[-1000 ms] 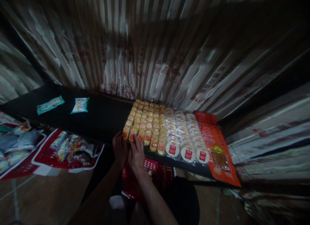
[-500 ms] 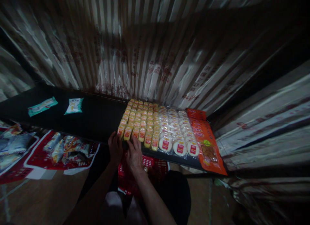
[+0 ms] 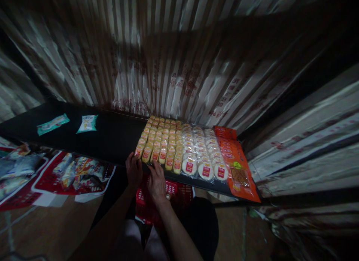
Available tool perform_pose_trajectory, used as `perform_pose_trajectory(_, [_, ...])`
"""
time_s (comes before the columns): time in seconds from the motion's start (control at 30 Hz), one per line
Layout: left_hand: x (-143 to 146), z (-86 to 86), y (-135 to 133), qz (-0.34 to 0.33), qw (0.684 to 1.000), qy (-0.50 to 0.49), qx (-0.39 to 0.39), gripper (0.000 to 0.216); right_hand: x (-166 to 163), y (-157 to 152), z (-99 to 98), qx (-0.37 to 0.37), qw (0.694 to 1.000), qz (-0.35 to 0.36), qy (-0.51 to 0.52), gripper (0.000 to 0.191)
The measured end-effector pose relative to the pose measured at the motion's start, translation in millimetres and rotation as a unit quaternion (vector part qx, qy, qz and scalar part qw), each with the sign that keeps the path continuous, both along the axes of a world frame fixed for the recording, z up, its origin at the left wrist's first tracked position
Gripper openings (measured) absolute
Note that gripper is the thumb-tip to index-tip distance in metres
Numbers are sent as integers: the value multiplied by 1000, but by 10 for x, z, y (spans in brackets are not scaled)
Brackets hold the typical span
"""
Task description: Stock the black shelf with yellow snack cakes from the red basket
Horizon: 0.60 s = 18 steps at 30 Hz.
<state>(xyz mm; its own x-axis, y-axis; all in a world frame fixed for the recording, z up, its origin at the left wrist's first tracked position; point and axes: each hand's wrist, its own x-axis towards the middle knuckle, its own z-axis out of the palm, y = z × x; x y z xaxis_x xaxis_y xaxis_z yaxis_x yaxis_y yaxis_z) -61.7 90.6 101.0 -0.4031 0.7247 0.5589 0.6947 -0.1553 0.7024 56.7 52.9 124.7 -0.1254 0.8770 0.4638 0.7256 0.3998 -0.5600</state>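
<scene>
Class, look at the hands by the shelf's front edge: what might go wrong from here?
The yellow snack packs are crowded together, so a nudge from the left hand or right hand might upset the rows. Some sit near the front edge of the shelf; one could fall, perhaps into the red basket below.

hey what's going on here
A person has both hands at the front edge of a black shelf. The left hand is at the front left corner of the yellow snacks, the right hand beside it. White round packs and orange packets lie to their right, and a red basket sits below.
</scene>
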Motion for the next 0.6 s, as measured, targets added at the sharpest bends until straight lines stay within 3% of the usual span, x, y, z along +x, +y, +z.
perform_pose_trajectory(0.23, [131,-96,-48,-23,997,66,-20,44,-6,-15,-105,-3,999,-13,-36,55])
perform_pose_trajectory(0.6, [251,-66,-49,3,996,80,-46,43,20,47,-197,43,995,-30,-80,46])
